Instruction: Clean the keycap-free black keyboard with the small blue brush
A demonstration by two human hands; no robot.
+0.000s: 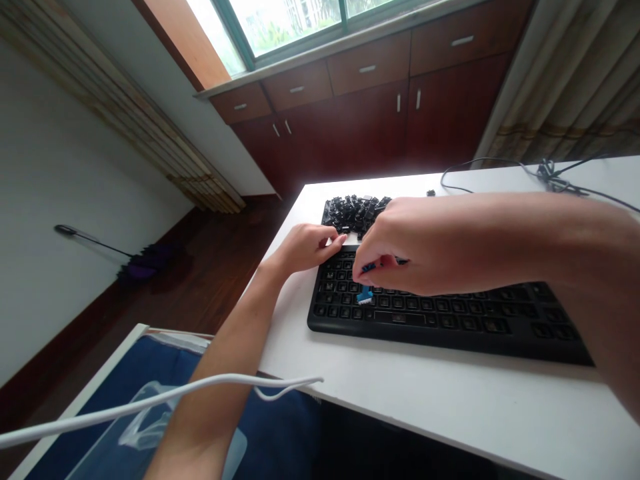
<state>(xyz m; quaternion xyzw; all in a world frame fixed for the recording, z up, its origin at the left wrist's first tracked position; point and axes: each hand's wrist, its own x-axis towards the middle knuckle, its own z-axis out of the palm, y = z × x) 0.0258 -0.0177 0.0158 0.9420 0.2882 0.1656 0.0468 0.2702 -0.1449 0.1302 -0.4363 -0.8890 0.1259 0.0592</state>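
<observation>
A black keyboard (400, 319) with its keycaps off lies on the white table, its key sockets bare. My right hand (395, 250) is closed around a small blue brush (365, 293), whose white bristles point down at the lower left rows of sockets. At the keyboard's upper left corner, my left hand (315, 245) is closed with curled fingers, its thumb along the edge; the hidden fingertips appear to grip the corner. Just behind the hands is a heap of loose black keycaps (353, 210), partly covered by my right hand.
One loose keycap (431, 193) sits apart near the table's (425, 393) back edge. A black cable (550, 175) lies at the back right. A white cord (165, 397) crosses in front of my left forearm. Below left is a chair with blue fabric (165, 357).
</observation>
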